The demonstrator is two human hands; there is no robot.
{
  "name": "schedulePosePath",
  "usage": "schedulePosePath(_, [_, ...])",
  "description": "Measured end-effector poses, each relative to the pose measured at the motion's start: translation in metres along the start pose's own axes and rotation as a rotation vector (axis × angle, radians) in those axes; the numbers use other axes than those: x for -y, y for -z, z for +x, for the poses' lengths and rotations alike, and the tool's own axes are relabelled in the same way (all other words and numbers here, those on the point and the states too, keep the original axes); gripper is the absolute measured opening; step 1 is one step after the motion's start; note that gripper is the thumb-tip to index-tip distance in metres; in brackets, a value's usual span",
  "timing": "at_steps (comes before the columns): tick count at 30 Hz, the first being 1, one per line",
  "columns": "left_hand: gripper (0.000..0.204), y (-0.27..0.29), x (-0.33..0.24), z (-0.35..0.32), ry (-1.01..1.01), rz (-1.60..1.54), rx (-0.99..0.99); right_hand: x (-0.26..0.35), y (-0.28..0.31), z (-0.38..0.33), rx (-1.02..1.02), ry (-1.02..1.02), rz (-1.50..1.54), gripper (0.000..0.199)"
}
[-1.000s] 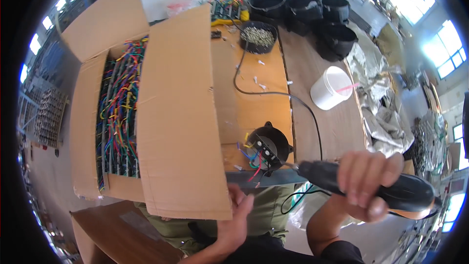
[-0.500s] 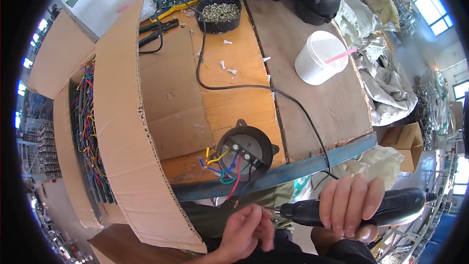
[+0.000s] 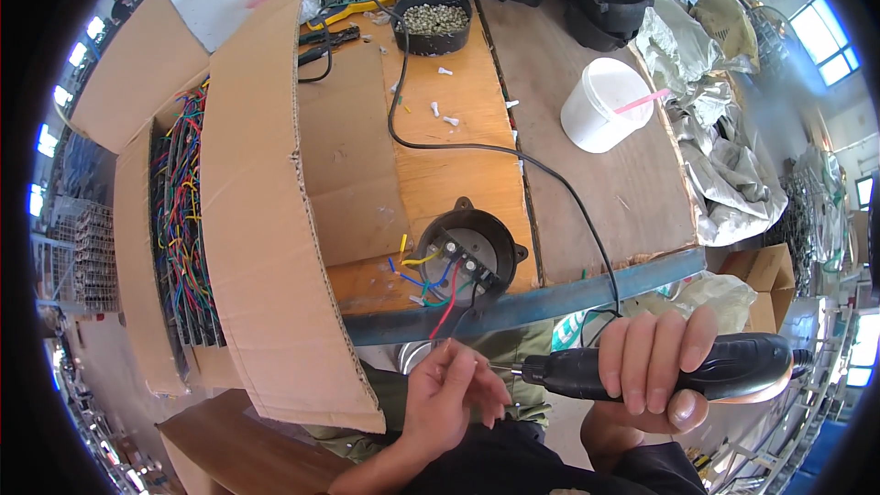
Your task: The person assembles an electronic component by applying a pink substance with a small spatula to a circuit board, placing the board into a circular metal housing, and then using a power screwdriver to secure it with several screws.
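Note:
My right hand [image 3: 655, 371] is wrapped round a black corded electric screwdriver [image 3: 559, 374], held level over my lap with its bit toward the left. Close to the bit's tip is my left hand [image 3: 449, 394], thumb and forefinger pinched together and the other fingers loosely curled. Whatever sits in that pinch is too small to make out. Just beyond it, at the table's front edge, a round black housing [image 3: 509, 252] with side lugs lies open side up. Inside is a black terminal block [image 3: 472, 266] with screws, and yellow, blue, green, red and black wires [image 3: 445, 316] hang out over its near left side.
At left stands a cardboard box [image 3: 252, 192] full of wired blocks [image 3: 183, 220]. Farther back are a black tray [image 3: 434, 48] of small metal parts, black pots [image 3: 605, 14] and a white bucket [image 3: 591, 119]. A black cable [image 3: 477, 146] crosses the table; white connectors [image 3: 450, 120] lie loose.
My view has shifted slightly, so the table and box appear moved. My left hand has come a little higher, staying near the bit tip; my right hand still holds the electric screwdriver.

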State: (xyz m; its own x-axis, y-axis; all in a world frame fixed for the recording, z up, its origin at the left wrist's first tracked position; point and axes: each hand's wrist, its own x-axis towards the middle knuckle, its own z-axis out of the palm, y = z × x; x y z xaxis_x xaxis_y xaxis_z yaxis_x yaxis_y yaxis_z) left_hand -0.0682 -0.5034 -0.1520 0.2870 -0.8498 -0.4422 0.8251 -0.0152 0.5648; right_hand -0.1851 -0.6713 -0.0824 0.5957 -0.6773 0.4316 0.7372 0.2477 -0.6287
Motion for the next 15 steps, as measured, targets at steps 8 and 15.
schedulePosePath(8, [0.020,0.001,0.006,-0.011,-0.016,-0.210,0.025,0.002,-0.011,-0.008,-0.021,-0.011,0.006,0.027])
schedulePosePath(15, [0.021,0.001,0.011,-0.013,-0.155,-0.209,0.119,0.003,-0.017,-0.013,-0.069,0.073,0.038,0.026])
